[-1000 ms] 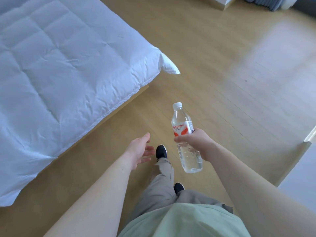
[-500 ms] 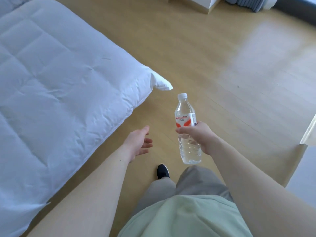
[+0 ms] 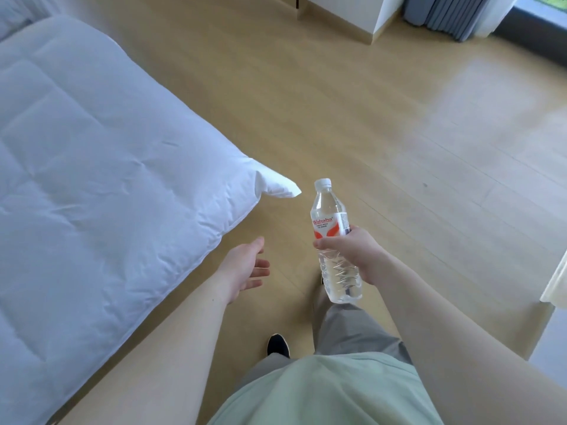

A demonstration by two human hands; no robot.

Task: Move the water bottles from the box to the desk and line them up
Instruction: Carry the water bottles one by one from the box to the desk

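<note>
Right hand (image 3: pixel 352 254), centre of the frame: fingers and thumb wrapped round the middle of a clear water bottle (image 3: pixel 334 240), just below its red-and-white label. Bottle upright, tilted slightly, white cap on top, held in the air above the wooden floor (image 3: pixel 399 148); neither box nor table anywhere in the frame.

Left hand (image 3: pixel 245 265), just left of the bottle and apart from it: palm turned inward, fingers relaxed and loosely spread, holding nothing.

White quilted duvet (image 3: pixel 107 179) filling the left half of the frame, one corner pointing toward the bottle's cap, not touching it.

Lower centre: pale green shirt (image 3: pixel 322 391), grey trousers (image 3: pixel 352 332), one dark shoe (image 3: pixel 277 345) on the floor; possibly a second shoe behind the bottle's base, too hidden to be sure.

Upper right: base of a white cabinet (image 3: pixel 346 13), folds of a blue-grey curtain (image 3: pixel 451 13), a dark strip along the window edge. Right edge: pale corner of some furniture (image 3: pixel 557 286), cut off by the frame.
</note>
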